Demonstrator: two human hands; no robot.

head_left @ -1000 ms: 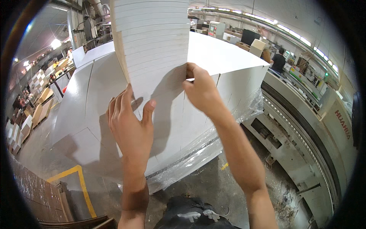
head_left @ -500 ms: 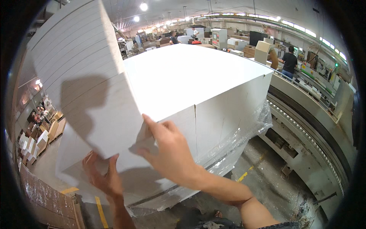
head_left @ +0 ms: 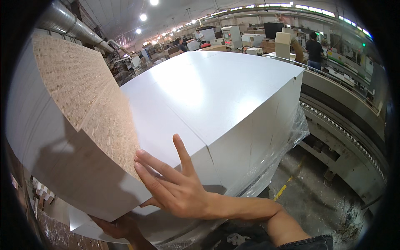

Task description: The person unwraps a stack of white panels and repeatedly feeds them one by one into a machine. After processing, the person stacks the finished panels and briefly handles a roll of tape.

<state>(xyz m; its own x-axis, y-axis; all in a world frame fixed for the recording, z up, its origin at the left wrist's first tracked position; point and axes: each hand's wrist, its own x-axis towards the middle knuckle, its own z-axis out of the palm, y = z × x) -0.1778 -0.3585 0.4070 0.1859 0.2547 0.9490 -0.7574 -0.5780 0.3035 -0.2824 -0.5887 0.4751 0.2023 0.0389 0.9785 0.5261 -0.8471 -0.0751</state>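
Note:
A tall stack of chipboard panels (head_left: 100,100) stands at the left, with its rough tan side turned towards the middle and its near side white. My right hand (head_left: 177,189) lies against the lower near corner of that side, fingers spread and the index finger pointing up. Down at the stack's bottom front edge, my left hand (head_left: 118,227) grips from below; shadow and the panels hide part of its fingers. The stack rests on a broad pile of white panels (head_left: 258,100), which reaches away to the right.
Clear plastic film (head_left: 287,133) hangs round the pile's right side. Beyond it runs a long machine with a toothed rail (head_left: 341,141). A person in dark clothes (head_left: 314,52) stands at the far right. A metal duct (head_left: 68,23) crosses the upper left.
The upper stack has turned, so its tan chipboard side now shows broadly. My right hand's fingers have spread along its edge. My left hand has moved lower, partly out of sight.

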